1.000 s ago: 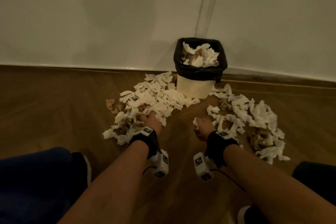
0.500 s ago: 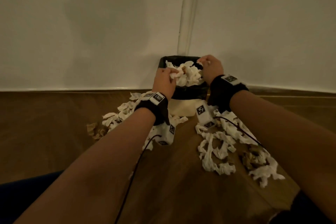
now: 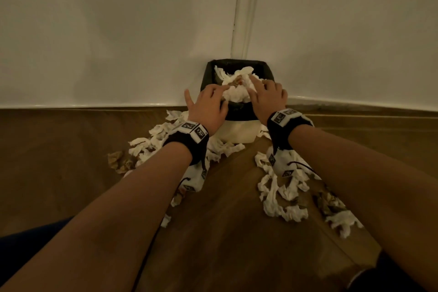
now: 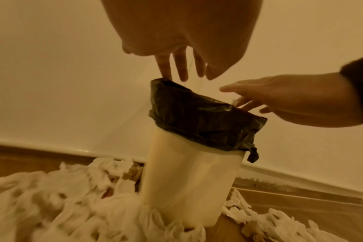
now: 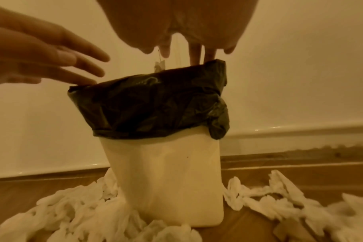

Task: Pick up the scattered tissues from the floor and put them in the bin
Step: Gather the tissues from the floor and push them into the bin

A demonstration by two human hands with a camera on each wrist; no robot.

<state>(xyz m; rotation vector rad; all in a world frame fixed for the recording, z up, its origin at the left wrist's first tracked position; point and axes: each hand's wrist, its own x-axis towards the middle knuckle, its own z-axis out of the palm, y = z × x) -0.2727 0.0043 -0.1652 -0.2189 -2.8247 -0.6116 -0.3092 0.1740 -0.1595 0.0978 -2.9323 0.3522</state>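
The tissues are lying in two heaps on the floor, left and right of the bin, with more piling up inside it. They are looking soft, light and crumpled, so a loose handful from the top of a heap should be working best. The left hand and right hand are spreading flat with straight fingers over the tissues in the bin, holding nothing.
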